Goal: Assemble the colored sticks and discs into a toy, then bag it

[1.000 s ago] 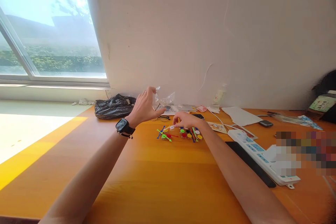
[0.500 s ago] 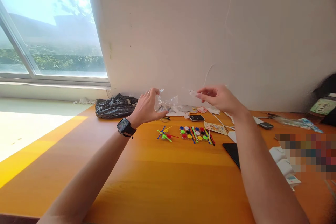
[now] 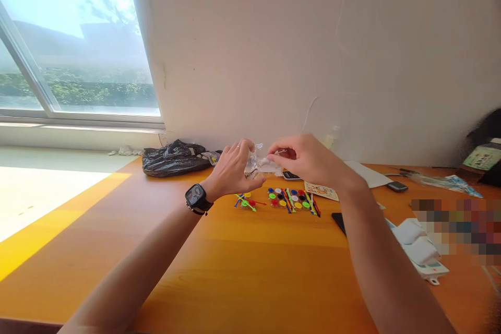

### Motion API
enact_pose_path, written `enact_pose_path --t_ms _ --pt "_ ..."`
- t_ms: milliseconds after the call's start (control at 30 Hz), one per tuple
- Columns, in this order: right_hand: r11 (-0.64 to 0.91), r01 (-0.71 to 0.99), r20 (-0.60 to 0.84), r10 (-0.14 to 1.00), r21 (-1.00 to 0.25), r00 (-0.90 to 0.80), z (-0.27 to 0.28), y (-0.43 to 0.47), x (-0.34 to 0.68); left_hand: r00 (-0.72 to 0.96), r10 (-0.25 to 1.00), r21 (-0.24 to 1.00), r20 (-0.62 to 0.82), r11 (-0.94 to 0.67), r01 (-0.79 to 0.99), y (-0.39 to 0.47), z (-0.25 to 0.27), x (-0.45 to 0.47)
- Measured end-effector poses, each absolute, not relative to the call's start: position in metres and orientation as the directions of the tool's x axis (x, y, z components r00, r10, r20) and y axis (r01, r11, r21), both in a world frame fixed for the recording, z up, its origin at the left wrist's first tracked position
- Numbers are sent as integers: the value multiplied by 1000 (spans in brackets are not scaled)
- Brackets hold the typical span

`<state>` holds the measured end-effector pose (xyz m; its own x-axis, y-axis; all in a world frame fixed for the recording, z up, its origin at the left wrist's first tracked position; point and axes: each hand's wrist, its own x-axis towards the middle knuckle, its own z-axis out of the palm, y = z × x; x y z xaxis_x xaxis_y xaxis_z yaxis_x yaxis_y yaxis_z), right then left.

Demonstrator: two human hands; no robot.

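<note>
My left hand [image 3: 237, 169], with a watch on the wrist, grips a crinkled clear plastic bag [image 3: 256, 155] above the table's far part. Close to the bag's right side, my right hand [image 3: 299, 155] is closed in a pinch. A small pale, see-through piece shows at its fingertips, but its kind cannot be made out. Below the hands lie several round coloured caps [image 3: 282, 204] with clear bases, in rows. Thin plastic arrows [image 3: 288, 201] rest among them. Another small group of crossed arrows [image 3: 246, 202] and caps lies to the left, partly below my left hand.
A black plastic bag [image 3: 174, 158] sits at the back left near the window. Behind the caps are a printed card [image 3: 321, 191] and a black-and-white device [image 3: 291, 175]. White packets [image 3: 420, 245], a dark flat object [image 3: 338, 222] and a small black box [image 3: 397, 187] lie on the right.
Both hands have come together: my left hand moved right with the clear bag, and my right hand moved left and slightly down to the bag. The caps and arrows have stayed put.
</note>
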<state>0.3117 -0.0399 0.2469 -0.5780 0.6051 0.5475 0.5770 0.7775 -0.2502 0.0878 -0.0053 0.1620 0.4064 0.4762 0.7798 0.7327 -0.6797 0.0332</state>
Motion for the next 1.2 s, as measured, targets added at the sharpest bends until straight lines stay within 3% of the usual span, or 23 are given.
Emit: enact_pose_path --t_ms 200,733,933,1200 --pt "783 581 525 598 -222 -605 247 -45 306 400 466 37 789 -687 726 -8 164 89" --pt "827 439 593 560 -351 -579 247 -48 303 369 481 78 795 -685 724 -9 167 86" --pt "829 481 556 552 -285 -621 249 -56 302 375 460 68 805 -699 711 -11 169 86" --pt "812 478 711 552 -336 -437 251 -48 310 360 462 60 810 -677 734 -9 171 84"
